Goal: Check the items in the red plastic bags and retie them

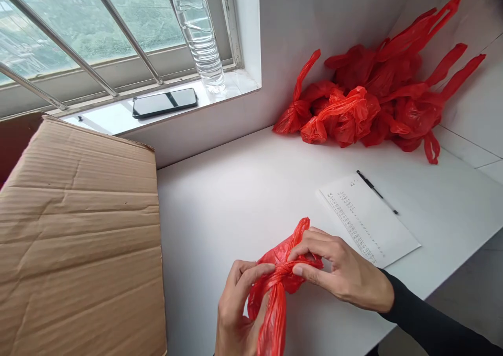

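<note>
At six o'clock over the surface (208, 204), the left hand (236, 304) and the right hand (349, 273) have their fingers (317, 247) clamped on a red plastic bag (280, 279).

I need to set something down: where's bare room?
The table is bare between the cardboard box and the paper, beyond the left hand, and right of the pen. Crowded: the far corner, with red bags, and around the held bag.

Limits of your view.
The lower edge crops your left hand (236, 306) and the red bag (276, 298); the upper, the bottle (200, 36); the writing (349, 227) on the paper (387, 235) is illegibly small.
</note>
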Demonstrator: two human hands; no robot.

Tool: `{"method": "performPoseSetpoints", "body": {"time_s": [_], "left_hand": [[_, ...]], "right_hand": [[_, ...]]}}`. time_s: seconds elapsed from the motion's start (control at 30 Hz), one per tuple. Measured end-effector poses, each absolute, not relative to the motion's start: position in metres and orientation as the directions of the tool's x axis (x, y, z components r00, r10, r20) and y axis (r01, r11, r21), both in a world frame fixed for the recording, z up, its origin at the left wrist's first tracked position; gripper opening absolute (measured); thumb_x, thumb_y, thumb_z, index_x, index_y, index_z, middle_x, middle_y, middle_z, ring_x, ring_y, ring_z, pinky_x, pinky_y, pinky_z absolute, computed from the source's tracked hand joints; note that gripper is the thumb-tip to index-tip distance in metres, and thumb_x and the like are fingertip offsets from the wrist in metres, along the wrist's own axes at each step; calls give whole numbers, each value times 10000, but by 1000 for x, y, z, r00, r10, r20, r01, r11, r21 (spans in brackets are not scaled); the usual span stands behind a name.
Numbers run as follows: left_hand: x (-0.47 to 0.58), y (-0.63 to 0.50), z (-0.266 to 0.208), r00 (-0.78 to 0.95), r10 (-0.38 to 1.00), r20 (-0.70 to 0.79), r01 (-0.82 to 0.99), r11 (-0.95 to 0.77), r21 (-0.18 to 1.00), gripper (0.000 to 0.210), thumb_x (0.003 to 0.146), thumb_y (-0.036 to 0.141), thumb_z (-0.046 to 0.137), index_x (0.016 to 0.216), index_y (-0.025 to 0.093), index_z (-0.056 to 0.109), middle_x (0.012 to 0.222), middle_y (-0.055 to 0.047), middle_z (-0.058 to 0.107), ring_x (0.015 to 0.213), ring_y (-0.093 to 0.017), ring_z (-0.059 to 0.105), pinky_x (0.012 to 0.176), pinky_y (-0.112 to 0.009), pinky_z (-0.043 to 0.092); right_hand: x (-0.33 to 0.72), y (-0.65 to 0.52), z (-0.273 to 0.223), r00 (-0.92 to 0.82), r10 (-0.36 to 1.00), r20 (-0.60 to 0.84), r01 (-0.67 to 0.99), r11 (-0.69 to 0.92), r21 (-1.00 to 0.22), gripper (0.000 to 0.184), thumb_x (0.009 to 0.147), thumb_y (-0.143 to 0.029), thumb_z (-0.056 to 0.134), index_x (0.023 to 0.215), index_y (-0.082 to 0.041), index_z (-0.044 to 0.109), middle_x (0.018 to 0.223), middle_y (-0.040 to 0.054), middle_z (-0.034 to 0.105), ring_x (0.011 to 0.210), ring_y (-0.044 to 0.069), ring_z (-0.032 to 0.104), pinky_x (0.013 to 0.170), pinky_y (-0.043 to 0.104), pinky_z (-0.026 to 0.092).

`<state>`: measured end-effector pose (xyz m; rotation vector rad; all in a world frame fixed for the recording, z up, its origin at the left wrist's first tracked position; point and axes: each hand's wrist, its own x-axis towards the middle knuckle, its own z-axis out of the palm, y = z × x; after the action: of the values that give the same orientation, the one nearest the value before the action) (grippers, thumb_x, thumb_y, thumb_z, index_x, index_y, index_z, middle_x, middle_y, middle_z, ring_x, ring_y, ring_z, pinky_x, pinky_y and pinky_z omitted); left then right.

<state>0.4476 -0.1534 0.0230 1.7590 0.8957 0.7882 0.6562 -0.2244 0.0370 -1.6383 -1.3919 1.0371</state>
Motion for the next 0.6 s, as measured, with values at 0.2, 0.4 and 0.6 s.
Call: {"method": "performPoseSetpoints", "body": {"time_s": [0.2,0.4,0.6], "left_hand": [[431,-150,24,256,960,-114,359,15,933,211,911,416,598,894,213,653,825,-25,638,774,-185,611,694,-269,496],[438,-148,32,408,910,69,419,-254,872,326,890,333,633,1206,256,643,1158,-79,645,1051,-233,625,878,-330,514],[443,-137,41,502,865,13,459,-279,843,156,941,325,585,866,234,688,814,-11,642,721,-146,608,641,-233,479]], "right_hand": [[672,-240,29,295,951,-91,392,-207,-897,123,987,-335,546,908,-286,626,880,6,584,837,194,548,778,354,437],[662,-238,29,239,958,-155,277,-221,-935,104,928,-375,623,979,-299,575,949,-8,580,912,193,559,857,340,457],[655,-234,32,255,952,-172,306,-248,-919,170,971,-425,564,928,-281,643,828,-3,560,778,179,537,750,325,451]]}}
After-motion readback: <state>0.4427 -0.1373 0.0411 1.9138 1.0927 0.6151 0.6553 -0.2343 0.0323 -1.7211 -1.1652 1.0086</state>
